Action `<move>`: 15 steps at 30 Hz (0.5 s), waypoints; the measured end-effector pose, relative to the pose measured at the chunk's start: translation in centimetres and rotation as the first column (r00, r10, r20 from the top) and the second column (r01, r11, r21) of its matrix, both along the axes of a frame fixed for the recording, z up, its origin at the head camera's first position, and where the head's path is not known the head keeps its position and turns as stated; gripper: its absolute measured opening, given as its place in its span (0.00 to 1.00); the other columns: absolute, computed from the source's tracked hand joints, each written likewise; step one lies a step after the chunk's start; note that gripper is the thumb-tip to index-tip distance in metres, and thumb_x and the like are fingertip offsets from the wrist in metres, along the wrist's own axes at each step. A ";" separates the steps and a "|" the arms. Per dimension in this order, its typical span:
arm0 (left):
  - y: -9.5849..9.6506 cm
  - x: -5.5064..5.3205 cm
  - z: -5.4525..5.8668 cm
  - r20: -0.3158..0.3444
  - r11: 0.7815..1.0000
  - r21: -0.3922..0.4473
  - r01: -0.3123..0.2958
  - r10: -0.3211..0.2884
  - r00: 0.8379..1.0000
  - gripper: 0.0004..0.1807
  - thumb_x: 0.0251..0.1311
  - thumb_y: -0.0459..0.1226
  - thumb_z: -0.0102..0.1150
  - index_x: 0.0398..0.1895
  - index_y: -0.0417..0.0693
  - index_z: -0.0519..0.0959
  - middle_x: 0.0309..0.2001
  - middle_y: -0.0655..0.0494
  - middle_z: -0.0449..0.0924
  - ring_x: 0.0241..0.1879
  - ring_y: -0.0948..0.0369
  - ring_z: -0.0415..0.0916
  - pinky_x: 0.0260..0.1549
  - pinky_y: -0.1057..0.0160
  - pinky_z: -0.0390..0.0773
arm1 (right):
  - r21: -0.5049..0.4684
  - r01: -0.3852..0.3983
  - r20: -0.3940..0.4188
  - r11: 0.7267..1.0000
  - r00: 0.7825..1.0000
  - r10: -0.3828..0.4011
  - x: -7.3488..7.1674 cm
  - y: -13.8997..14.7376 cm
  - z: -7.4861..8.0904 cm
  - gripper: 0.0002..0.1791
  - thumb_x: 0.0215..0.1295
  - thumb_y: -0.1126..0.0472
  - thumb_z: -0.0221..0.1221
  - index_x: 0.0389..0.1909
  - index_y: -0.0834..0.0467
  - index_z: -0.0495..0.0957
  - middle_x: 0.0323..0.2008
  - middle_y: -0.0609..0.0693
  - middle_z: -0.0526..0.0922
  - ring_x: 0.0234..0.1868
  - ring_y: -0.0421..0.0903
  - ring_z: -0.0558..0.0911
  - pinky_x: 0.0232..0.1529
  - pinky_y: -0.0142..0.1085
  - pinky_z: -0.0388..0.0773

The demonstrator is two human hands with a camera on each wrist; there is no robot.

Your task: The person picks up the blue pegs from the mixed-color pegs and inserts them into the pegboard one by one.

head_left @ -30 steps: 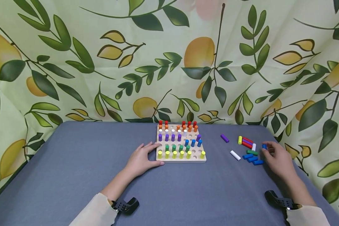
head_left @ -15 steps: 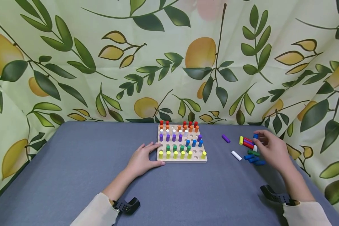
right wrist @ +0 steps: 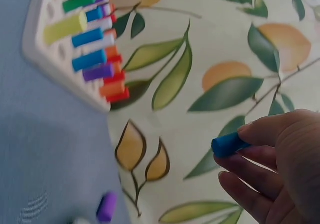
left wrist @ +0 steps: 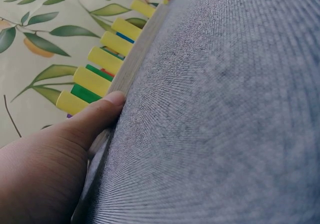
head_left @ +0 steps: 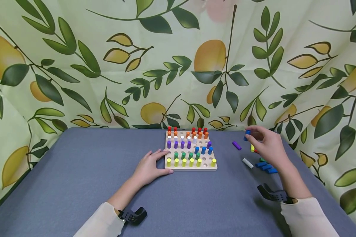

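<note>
A wooden pegboard (head_left: 192, 168) with rows of coloured pegs lies on the grey-blue cloth in the head view. My left hand (head_left: 148, 167) grips its front left corner, thumb along the front edge and fingers at the left side. In the left wrist view the thumb (left wrist: 100, 115) presses the board's side below the yellow pegs. Between thumb and fingertips, my right hand (head_left: 268, 144) pinches a blue peg (head_left: 247, 135), lifted above the loose pegs right of the board. The right wrist view shows that blue peg (right wrist: 230, 144) sticking out past the fingertips.
Loose on the cloth right of the board are a purple peg (head_left: 236, 145), a white peg (head_left: 248, 163) and several blue pegs (head_left: 266, 167). A yellow peg (head_left: 252, 148) is partly covered by the right hand. Behind the table hangs a leaf-and-fruit patterned curtain (head_left: 166, 98).
My right hand has lifted the blue peg from the right side of the loose pegs and carried it left, towards the board. My left hand has stayed at the pegboard's corner.
</note>
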State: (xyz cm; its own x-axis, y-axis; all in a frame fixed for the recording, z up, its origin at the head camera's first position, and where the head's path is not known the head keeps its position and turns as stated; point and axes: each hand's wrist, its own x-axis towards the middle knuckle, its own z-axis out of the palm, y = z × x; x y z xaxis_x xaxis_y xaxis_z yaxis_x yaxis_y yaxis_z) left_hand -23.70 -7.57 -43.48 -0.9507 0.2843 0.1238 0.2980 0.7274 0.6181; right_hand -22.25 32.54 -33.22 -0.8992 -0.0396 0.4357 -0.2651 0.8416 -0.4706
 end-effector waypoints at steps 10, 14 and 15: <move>0.0 -0.2 -0.2 0.001 1.000 -0.013 -0.010 0.011 1.000 0.42 0.49 0.58 0.76 0.68 0.58 0.76 0.71 0.49 0.73 0.75 0.45 0.63 0.77 0.39 0.56 | -0.036 -0.081 -0.042 0.996 0.996 0.079 -1.5 -4.2 0.7 0.12 0.70 0.61 0.62 0.52 0.59 0.82 0.46 0.61 0.89 0.45 0.61 0.90 0.37 0.30 0.86; 0.0 -0.2 -0.2 -0.002 1.000 -0.013 -0.017 0.017 1.000 0.42 0.48 0.58 0.76 0.68 0.58 0.76 0.70 0.49 0.73 0.75 0.45 0.63 0.77 0.38 0.57 | -0.057 -0.108 -0.034 0.993 0.994 0.106 -2.1 -5.6 0.7 0.14 0.70 0.62 0.62 0.54 0.60 0.82 0.46 0.62 0.89 0.45 0.61 0.90 0.42 0.53 0.88; 0.1 -0.1 -0.2 -0.002 1.000 -0.013 -0.018 0.018 1.000 0.42 0.48 0.58 0.76 0.68 0.59 0.76 0.70 0.49 0.73 0.75 0.45 0.63 0.77 0.39 0.57 | -0.064 -0.115 -0.035 0.991 0.993 0.113 -2.2 -5.9 0.7 0.14 0.70 0.63 0.62 0.54 0.60 0.82 0.46 0.61 0.89 0.45 0.60 0.90 0.42 0.54 0.88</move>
State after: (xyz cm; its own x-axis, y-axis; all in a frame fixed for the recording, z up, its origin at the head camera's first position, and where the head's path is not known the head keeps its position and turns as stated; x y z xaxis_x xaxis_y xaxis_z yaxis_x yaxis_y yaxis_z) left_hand -23.84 -7.52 -43.68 -0.9554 0.2687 0.1223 0.2861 0.7407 0.6079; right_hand -24.45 26.60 -32.50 -0.8763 -0.1115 0.4688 -0.3732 0.7724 -0.5138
